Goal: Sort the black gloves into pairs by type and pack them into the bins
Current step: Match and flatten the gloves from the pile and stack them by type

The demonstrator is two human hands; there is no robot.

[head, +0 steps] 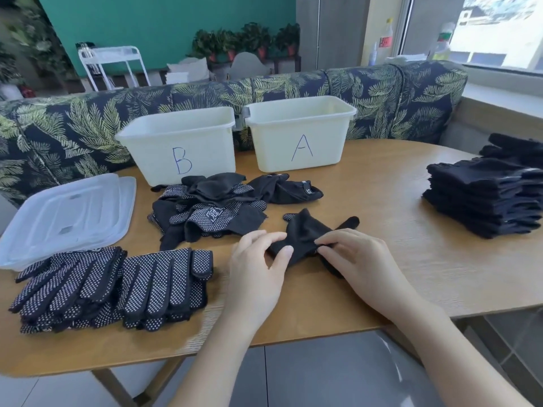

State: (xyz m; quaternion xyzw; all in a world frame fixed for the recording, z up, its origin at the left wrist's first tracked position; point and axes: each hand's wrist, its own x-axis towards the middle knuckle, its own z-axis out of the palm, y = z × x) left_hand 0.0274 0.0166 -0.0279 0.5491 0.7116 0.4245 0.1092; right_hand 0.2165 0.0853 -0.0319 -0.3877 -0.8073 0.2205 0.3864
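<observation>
Both our hands have a grip on one plain black glove (305,236) lying on the table (382,230) just in front of us: the left hand (258,265) pinches its near edge between thumb and fingers, and the right hand (358,259) pinches the bunched cloth on the other side. We judge that we are straightening or folding it, though the cloth is too dark to tell how its layers lie.

As for progress, we put the sorting past halfway and the packing not begun. Dotted gloves (111,286) lie in neat stacks at our near left, and a tall stack of plain gloves (484,198) sits well apart at the far right. Between them, a loose heap (205,207) of mixed gloves still waits, with a small clump of plain ones (285,188) just beside it. Bin B (179,145) and bin A (299,133) stand side by side at the back of the table; from here no gloves show over their rims, but we cannot see their floors.

Two clear lids (67,218) lie stacked at the left, behind the dotted gloves. The unsorted heap sits right before the bins, so reaching them means passing over it. A leaf-patterned sofa (73,133) runs behind the table.
</observation>
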